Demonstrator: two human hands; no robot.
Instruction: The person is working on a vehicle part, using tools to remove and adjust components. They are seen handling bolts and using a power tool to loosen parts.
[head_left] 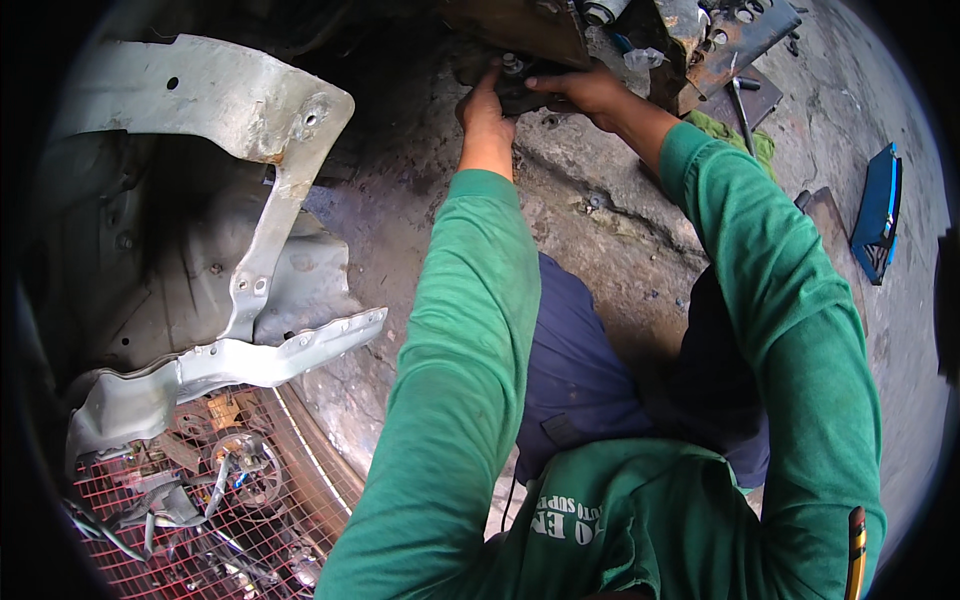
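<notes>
a dark metal part (522, 100) is held between the left hand (487, 110) and the right hand (597, 95), low over the concrete floor (625, 190) at the top of the view, just below a rusty panel (530, 28). both hands are closed in on it, with a thumb laid along each side; the remaining fingers are mostly hidden. a silvery bolt (512, 63) is seen beside the thumbs. the step in hand is judged to be two-handed positioning of the part; for the next move, a steady grip and careful alignment seem to be called for.
</notes>
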